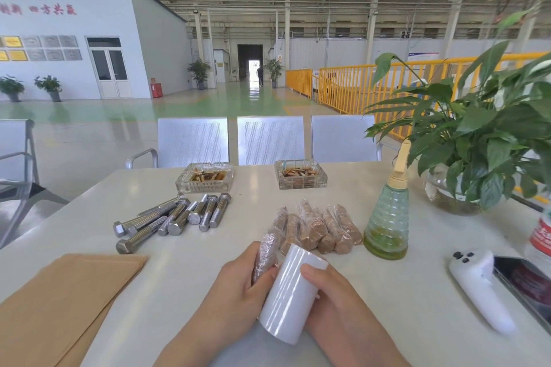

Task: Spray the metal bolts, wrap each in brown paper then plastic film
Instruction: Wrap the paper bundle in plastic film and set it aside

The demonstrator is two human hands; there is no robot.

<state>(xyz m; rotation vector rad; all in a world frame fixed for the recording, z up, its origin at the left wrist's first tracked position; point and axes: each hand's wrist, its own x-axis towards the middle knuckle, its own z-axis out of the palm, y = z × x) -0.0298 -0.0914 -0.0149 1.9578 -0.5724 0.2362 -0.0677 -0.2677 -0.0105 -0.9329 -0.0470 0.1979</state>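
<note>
- Fingers of the left hand curl around a bolt wrapped in brown paper and clear plastic film, holding it tilted just above the white worktop.
- Right hand grips a white roll of plastic film, thumb pressed on its upper side and the other fingers hidden behind it; the roll touches the wrapped bolt.
- Just beyond the hands, a row of finished brown-paper-and-film bundles lies side by side on the worktop.
- To their left, a loose pile of bare grey metal hex bolts rests on the worktop, some overlapping.
- A stack of flat brown paper sheets lies at the near left corner.
- A ribbed green plastic spray bottle with a cream nozzle stands upright just right of the bundles, a little yellowish liquid at its bottom.
- Two square glass ashtrays holding cigarette butts sit at the far edge.
- A leafy green plant in a round glass bowl stands at the far right.
- A white handheld controller lies near the right edge, beside a dark phone-like slab.
- Three perforated grey metal chairs stand behind the worktop.
</note>
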